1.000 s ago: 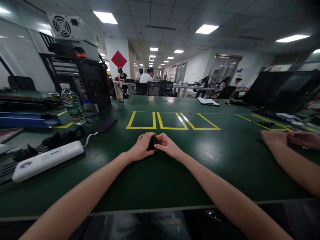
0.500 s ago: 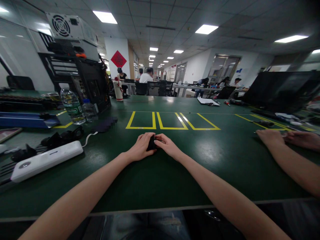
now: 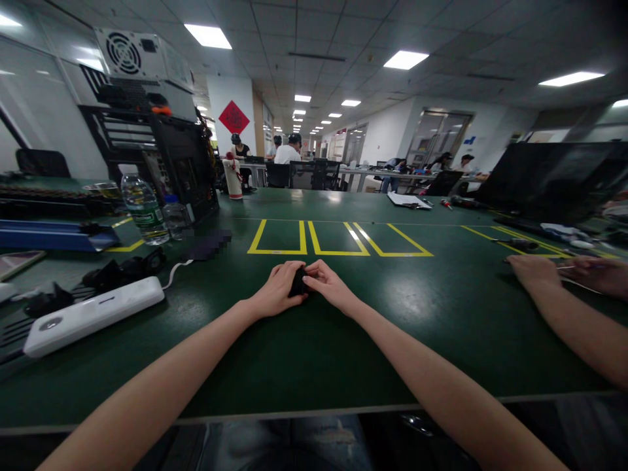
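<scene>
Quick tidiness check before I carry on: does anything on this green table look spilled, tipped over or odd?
Nothing stands out. The left hand and right hand close on a small black object on the green table. The water bottle stands upright, no spill shows, and the white power strip lies flat.

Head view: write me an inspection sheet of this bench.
Surface: green table, with yellow taped boxes beyond the hands.
Job's things: small black object, pinched between both hands; details too small to tell.
Clutter: white power strip and water bottle at left.
Grippers: left hand and right hand, both closed on the object, resting on the table.
Cables: white cord leaving the power strip's far end.
Surroundings: open computer case at left, dark monitor at right, co-worker's hand on the table, seated people far back.
</scene>
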The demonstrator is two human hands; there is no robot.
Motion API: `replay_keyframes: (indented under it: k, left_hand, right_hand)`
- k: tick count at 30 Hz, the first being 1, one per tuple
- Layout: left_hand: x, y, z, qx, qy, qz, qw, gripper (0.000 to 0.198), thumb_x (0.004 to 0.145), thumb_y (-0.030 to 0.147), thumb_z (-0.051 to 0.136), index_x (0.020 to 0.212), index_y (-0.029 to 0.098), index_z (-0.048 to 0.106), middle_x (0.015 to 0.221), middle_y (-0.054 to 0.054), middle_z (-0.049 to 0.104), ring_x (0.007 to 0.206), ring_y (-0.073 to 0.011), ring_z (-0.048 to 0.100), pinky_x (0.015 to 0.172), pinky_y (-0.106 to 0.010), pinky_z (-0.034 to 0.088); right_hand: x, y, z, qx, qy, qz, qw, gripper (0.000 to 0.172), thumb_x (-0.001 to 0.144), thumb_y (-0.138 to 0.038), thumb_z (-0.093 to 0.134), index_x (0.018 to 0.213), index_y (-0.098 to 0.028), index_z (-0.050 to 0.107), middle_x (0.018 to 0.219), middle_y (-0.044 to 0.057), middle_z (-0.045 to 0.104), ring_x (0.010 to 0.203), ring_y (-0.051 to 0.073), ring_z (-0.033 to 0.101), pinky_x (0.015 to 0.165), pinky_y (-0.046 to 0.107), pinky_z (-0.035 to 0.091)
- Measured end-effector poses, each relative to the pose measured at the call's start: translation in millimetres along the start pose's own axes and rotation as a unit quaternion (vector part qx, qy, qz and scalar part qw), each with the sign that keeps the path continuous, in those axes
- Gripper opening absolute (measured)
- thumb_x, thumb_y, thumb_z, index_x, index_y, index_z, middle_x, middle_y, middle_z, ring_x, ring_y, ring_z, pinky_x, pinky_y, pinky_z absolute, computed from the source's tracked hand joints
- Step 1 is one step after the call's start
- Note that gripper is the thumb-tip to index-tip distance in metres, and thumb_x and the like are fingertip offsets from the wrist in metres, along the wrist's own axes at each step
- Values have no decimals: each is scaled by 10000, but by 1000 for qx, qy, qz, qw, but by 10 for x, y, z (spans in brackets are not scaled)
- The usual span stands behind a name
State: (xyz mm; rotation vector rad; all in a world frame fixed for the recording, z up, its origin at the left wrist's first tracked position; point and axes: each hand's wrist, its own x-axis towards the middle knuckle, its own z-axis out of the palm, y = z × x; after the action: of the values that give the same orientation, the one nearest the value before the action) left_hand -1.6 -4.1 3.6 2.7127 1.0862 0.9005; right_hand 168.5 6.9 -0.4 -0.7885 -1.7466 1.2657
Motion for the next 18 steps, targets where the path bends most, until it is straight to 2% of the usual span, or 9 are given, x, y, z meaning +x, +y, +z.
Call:
replay_keyframes:
  k: [6,12,18]
  left_hand:
    - [-4,8,-15,-4,-6,-3,1000,570,716,277,551,1194,208,249,1144,-81,411,1089,-226,393,964,-436,245]
    - [0,5,0,0,-1,-4,1000,566,706,278,559,1180,202,260,1128,-81,420,1088,-234,390,955,-437,254]
    - [-4,14,-11,2,-4,-1,1000,563,711,266,551,1185,203,253,1133,-81,416,1089,-226,391,958,-429,254]
  right_hand:
    - [3,17,-24,-17,1,33,999,286,725,-347,537,953,-190,467,968,36,510,889,156,507,786,356,432]
    - [-10,6,-31,15,-22,2,1000,289,668,-254,610,903,-214,446,863,-9,520,859,138,516,792,329,417]
    - [-7,19,-19,4,2,19,1000,222,724,-341,539,889,-214,460,877,2,517,852,143,514,776,343,429]
